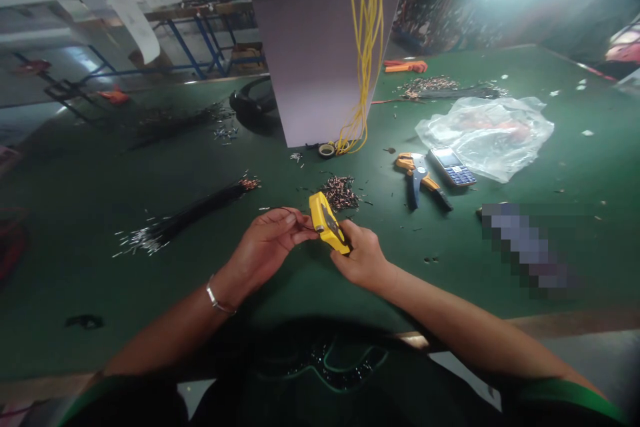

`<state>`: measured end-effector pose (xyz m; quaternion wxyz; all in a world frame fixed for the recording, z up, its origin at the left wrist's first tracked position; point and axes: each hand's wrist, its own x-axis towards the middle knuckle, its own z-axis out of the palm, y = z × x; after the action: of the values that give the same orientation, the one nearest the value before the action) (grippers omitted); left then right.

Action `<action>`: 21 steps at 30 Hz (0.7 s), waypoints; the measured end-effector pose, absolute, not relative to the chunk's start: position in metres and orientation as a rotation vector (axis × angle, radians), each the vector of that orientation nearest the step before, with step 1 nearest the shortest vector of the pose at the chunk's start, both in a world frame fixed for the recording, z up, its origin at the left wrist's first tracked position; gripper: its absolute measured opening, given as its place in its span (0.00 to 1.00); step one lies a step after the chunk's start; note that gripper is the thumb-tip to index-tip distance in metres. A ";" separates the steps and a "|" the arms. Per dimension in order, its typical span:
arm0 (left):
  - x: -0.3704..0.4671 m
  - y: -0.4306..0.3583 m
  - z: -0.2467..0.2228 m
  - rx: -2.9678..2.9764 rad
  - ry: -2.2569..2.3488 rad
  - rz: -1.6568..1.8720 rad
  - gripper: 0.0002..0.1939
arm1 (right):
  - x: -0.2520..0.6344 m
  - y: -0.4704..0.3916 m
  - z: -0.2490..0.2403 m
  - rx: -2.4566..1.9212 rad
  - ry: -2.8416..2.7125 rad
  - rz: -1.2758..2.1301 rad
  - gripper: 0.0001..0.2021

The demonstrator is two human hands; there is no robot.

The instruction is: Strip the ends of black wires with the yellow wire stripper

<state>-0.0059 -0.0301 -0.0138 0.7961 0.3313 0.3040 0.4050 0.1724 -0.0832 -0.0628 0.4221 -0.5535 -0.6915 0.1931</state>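
Observation:
My right hand is wrapped round a yellow crimping or stripping tool, held tilted above the green table. To its left, my left hand pinches a thin dark wire between thumb and fingers, its fingertips beside the tool's left side. Whether the wire's end enters the tool cannot be made out. Just behind the tool lies a pile of small copper-coloured pieces. A bundle of black wires with silvery tips at one end and copper-coloured tips at the other lies left of my left hand.
Right of the pile are an orange and black hand tool, a mobile phone and a clear plastic bag. Yellow wires hang before a pale panel. Tape rolls sit below it. A blurred-out object lies at the right.

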 end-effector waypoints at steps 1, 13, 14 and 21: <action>-0.006 -0.030 -0.013 0.716 0.650 0.870 0.03 | 0.172 -0.083 -0.063 -1.394 -1.727 0.488 0.06; -0.004 -0.036 -0.003 0.933 0.669 0.967 0.04 | 0.166 -0.081 -0.065 -1.469 -1.448 0.918 0.04; -0.003 -0.037 -0.002 0.950 0.660 0.975 0.05 | 0.165 -0.080 -0.065 -1.452 -1.415 0.959 0.04; -0.001 -0.040 -0.001 0.988 0.571 0.949 0.07 | 0.157 -0.082 -0.065 -1.333 -1.268 1.209 0.04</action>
<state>-0.0007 -0.0395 -0.0012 0.7371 0.4498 0.2600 0.4322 0.1570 -0.0824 -0.0647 0.4532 -0.5397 -0.5135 0.4895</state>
